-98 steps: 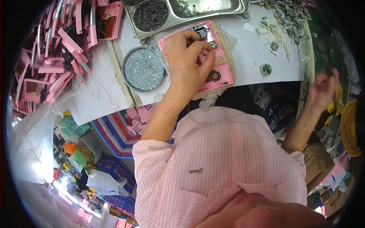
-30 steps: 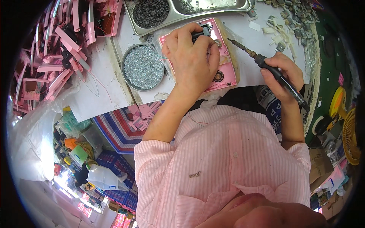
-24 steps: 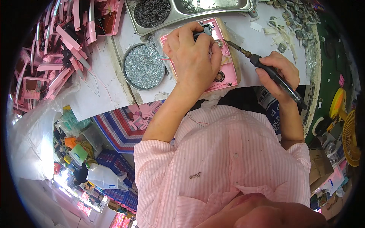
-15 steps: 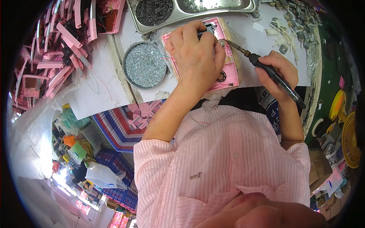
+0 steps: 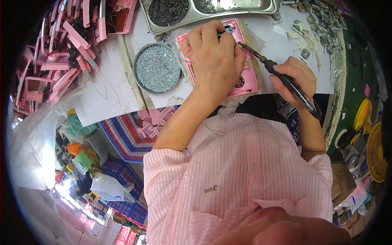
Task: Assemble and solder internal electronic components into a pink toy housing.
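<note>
A pink plastic casing [image 5: 251, 77] lies on a padded block wrapped in clear plastic, with a black round part and small metal parts inside it. My left hand [image 5: 214, 61] covers most of the casing, its fingers bent and pressed down into it; what they pinch is hidden. In my right hand [image 5: 300, 77] is a soldering iron [image 5: 286, 81], gripped by its black handle. Its thin metal tip reaches down-left to the casing, close beside my left thumb. Thin red and green wires [image 5: 181, 61] stick out at the casing's left side.
Left of the casing, a round dish [image 5: 158, 93] holds small screws [image 5: 157, 67]. A steel tray [image 5: 196, 21] with dark springs stands behind. Pink casings [image 5: 73, 49] pile up at far left; grey and white pieces [image 5: 308, 38] lie at right. A striped basket [image 5: 122, 143] sits below the table edge.
The soldering iron's handle end has swung slightly left and my right hand with it. The whole table view has shifted slightly. My left hand stays on the casing.
</note>
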A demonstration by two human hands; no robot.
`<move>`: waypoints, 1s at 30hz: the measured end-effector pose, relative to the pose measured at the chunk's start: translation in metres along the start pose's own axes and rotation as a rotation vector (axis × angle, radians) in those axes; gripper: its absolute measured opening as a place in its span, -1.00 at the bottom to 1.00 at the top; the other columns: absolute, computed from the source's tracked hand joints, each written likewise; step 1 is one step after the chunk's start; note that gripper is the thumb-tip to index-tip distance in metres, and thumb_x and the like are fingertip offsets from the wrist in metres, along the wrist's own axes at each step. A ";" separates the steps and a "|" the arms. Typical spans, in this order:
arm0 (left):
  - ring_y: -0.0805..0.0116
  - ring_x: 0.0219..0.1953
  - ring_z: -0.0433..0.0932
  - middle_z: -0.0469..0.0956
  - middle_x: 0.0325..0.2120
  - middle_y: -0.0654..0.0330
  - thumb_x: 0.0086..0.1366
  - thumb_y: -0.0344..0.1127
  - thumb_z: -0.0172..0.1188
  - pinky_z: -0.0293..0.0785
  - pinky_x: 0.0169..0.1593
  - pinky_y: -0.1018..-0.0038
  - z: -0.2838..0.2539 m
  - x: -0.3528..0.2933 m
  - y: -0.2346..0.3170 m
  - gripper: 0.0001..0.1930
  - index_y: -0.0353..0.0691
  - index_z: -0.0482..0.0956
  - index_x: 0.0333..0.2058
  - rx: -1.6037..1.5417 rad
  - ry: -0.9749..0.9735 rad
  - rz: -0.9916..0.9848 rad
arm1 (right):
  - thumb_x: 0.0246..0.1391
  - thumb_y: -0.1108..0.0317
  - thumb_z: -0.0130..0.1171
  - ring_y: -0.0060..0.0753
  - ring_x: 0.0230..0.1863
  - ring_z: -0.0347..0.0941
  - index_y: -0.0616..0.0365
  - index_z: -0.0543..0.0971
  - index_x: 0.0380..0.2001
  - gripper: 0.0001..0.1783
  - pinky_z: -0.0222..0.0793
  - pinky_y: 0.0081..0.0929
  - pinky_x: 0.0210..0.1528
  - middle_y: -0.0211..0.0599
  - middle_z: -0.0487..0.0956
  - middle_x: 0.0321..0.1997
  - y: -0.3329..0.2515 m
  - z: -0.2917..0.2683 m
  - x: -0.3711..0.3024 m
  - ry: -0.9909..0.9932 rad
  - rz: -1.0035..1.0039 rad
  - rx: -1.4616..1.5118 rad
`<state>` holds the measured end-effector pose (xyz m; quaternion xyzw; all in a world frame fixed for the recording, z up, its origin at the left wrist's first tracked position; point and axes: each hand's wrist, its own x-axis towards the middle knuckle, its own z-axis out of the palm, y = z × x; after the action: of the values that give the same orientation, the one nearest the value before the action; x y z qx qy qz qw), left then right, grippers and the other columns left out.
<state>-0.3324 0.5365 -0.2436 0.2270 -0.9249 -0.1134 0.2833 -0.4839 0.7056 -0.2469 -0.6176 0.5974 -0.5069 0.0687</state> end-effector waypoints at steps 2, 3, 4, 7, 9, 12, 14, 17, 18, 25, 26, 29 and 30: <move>0.02 -0.01 0.36 0.46 -0.12 0.12 -0.04 -0.32 0.32 0.11 0.03 0.08 0.000 0.000 0.000 -0.82 -0.25 0.61 -0.45 0.004 0.008 0.008 | -0.10 0.59 0.43 -0.36 -0.58 0.39 0.30 0.60 -0.20 -0.66 0.23 -0.47 -0.53 -0.25 0.51 -0.54 0.001 -0.001 0.003 0.032 -0.048 -0.014; 0.03 -0.01 0.36 0.46 -0.12 0.12 -0.04 -0.32 0.32 0.10 0.03 0.07 0.000 0.000 0.000 -0.82 -0.25 0.60 -0.45 0.007 0.008 0.009 | -0.13 0.58 0.45 -0.35 -0.60 0.39 0.29 0.61 -0.20 -0.65 0.23 -0.48 -0.55 -0.26 0.51 -0.56 0.001 -0.001 0.004 0.047 -0.072 -0.021; 0.03 -0.01 0.36 0.46 -0.12 0.12 -0.05 -0.32 0.32 0.10 0.03 0.07 0.000 -0.001 0.000 -0.82 -0.25 0.60 -0.45 0.009 0.008 0.009 | -0.13 0.59 0.44 -0.35 -0.60 0.39 0.29 0.60 -0.20 -0.65 0.24 -0.48 -0.55 -0.25 0.52 -0.56 0.000 -0.002 0.003 0.065 -0.049 -0.019; 0.04 -0.01 0.35 0.46 -0.13 0.13 -0.07 -0.33 0.33 0.10 0.02 0.07 0.001 0.000 0.000 -0.82 -0.25 0.59 -0.46 0.007 0.021 0.018 | -0.11 0.61 0.43 -0.36 -0.60 0.39 0.32 0.60 -0.19 -0.65 0.24 -0.49 -0.54 -0.23 0.53 -0.54 -0.002 -0.009 -0.001 0.115 0.005 -0.018; 0.04 -0.02 0.35 0.45 -0.13 0.13 -0.08 -0.34 0.33 0.09 0.02 0.08 0.001 0.000 0.000 -0.82 -0.25 0.59 -0.46 0.006 0.026 0.022 | -0.10 0.61 0.42 -0.37 -0.59 0.38 0.33 0.60 -0.19 -0.66 0.24 -0.49 -0.54 -0.22 0.54 -0.53 -0.002 -0.013 -0.002 0.139 0.013 -0.012; 0.05 -0.02 0.35 0.45 -0.13 0.13 -0.09 -0.34 0.33 0.08 0.01 0.08 0.002 0.000 0.000 -0.81 -0.25 0.59 -0.46 0.005 0.016 0.023 | -0.10 0.62 0.43 -0.39 -0.57 0.39 0.34 0.60 -0.18 -0.65 0.24 -0.51 -0.51 -0.20 0.55 -0.51 -0.002 -0.018 -0.005 0.143 0.043 0.004; 0.06 -0.02 0.35 0.44 -0.13 0.13 -0.10 -0.34 0.34 0.08 0.02 0.08 0.001 0.001 0.000 -0.80 -0.25 0.59 -0.46 0.001 0.004 0.021 | -0.10 0.61 0.44 -0.39 -0.56 0.40 0.33 0.60 -0.18 -0.65 0.25 -0.51 -0.50 -0.20 0.55 -0.50 -0.003 -0.020 -0.004 0.146 0.057 0.001; 0.07 -0.03 0.35 0.44 -0.12 0.14 -0.08 -0.33 0.34 0.07 0.03 0.07 -0.002 0.002 0.002 -0.80 -0.25 0.60 -0.45 0.017 -0.016 0.028 | -0.06 0.62 0.41 -0.40 -0.53 0.40 0.34 0.59 -0.16 -0.66 0.24 -0.51 -0.47 -0.21 0.53 -0.50 -0.004 -0.022 -0.004 0.133 0.070 -0.012; 0.07 -0.02 0.35 0.44 -0.11 0.14 -0.07 -0.30 0.36 0.06 0.05 0.07 -0.003 0.002 0.002 -0.79 -0.24 0.60 -0.43 0.033 -0.030 0.032 | -0.03 0.64 0.38 -0.40 -0.51 0.39 0.35 0.57 -0.14 -0.67 0.22 -0.50 -0.45 -0.22 0.52 -0.49 -0.005 -0.023 -0.004 0.117 0.069 -0.013; 0.10 0.04 0.39 0.47 -0.06 0.18 0.01 -0.05 0.46 0.11 0.15 0.06 -0.058 0.001 -0.022 -0.62 -0.16 0.63 -0.30 0.033 -0.211 0.005 | -0.09 0.59 0.45 -0.39 -0.54 0.41 0.29 0.62 -0.19 -0.66 0.25 -0.53 -0.47 -0.22 0.54 -0.52 -0.005 -0.031 -0.005 0.147 0.106 -0.049; 0.10 0.05 0.40 0.48 -0.06 0.18 0.02 -0.03 0.46 0.13 0.16 0.06 -0.070 0.002 -0.033 -0.61 -0.15 0.63 -0.28 0.087 -0.280 -0.013 | -0.08 0.59 0.45 -0.40 -0.54 0.41 0.30 0.62 -0.18 -0.67 0.24 -0.53 -0.47 -0.23 0.53 -0.51 -0.005 -0.033 -0.006 0.151 0.118 -0.047; 0.09 0.03 0.44 0.52 -0.11 0.20 0.10 -0.19 0.44 0.22 0.15 0.11 -0.085 -0.008 -0.065 -0.73 -0.14 0.62 -0.26 0.148 -0.472 0.117 | -0.04 0.60 0.43 -0.43 -0.53 0.40 0.31 0.61 -0.16 -0.67 0.22 -0.54 -0.46 -0.26 0.53 -0.51 -0.005 -0.035 -0.003 0.156 0.128 -0.015; 0.10 0.03 0.45 0.52 -0.12 0.22 0.12 -0.31 0.41 0.25 0.17 0.11 -0.087 -0.007 -0.067 -0.79 -0.14 0.61 -0.26 0.094 -0.493 0.178 | -0.03 0.60 0.42 -0.44 -0.52 0.39 0.31 0.61 -0.16 -0.68 0.21 -0.54 -0.46 -0.26 0.52 -0.51 -0.005 -0.034 -0.002 0.163 0.123 -0.004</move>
<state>-0.2531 0.4745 -0.1983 0.1229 -0.9865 -0.0969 0.0475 -0.5043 0.7263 -0.2281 -0.5365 0.6390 -0.5490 0.0496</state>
